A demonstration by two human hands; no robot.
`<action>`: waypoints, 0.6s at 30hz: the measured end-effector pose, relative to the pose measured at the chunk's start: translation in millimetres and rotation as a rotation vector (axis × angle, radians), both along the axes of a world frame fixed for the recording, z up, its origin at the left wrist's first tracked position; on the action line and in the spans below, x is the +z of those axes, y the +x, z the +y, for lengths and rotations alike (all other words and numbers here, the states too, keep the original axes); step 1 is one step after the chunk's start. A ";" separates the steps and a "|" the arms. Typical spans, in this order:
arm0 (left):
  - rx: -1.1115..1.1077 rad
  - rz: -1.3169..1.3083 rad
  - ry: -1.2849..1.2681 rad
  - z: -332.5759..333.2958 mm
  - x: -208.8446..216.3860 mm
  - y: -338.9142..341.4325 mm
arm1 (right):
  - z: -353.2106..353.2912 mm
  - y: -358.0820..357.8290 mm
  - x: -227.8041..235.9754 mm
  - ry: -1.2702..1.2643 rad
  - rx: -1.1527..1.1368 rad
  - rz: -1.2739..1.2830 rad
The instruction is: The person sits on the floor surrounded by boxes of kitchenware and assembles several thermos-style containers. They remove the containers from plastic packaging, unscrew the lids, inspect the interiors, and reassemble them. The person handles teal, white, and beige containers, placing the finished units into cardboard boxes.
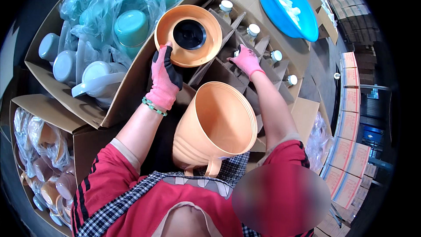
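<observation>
My left hand, in a pink and black glove, grips the rim of a round orange lid with a black centre, held over the cartons. My right hand, also in a pink glove, reaches into a divided cardboard box and closes on a white-capped bottle in one cell. An orange plastic jug body with a handle rests against my lap, its mouth facing up and right.
Other white-capped bottles stand in the box cells. A blue basin of white caps sits at the back. A carton of teal and white plastic jugs lies left. Bagged brown pieces lie lower left. Stacked cartons lie right.
</observation>
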State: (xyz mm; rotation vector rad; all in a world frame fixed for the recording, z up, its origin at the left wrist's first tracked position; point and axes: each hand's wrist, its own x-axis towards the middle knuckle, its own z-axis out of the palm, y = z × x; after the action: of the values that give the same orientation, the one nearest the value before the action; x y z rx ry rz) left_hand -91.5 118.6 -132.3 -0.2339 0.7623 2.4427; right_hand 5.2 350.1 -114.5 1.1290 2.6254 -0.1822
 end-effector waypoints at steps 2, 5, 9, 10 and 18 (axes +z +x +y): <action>-0.061 -0.139 0.147 -3.4 19.7 1.5 | -2.6 7.9 20.3 0.043 0.017 0.022; -0.063 0.035 0.103 -7.7 -8.2 -6.2 | -9.8 18.6 93.4 0.146 0.118 0.170; -0.152 -0.015 0.324 -19.1 7.7 -12.2 | -23.1 59.7 198.1 0.143 0.065 0.422; -0.223 0.164 0.382 -21.5 -23.4 -28.5 | -24.5 76.8 218.1 0.170 0.078 0.534; -0.462 0.364 0.598 -29.1 77.2 40.0 | -62.6 228.7 195.6 -0.538 -0.499 1.443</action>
State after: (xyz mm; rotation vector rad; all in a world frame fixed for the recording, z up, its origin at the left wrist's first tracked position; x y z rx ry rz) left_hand -51.5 89.5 -55.1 0.5654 0.1604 2.1578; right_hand 233.9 287.5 81.1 1.7405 2.6828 -2.3821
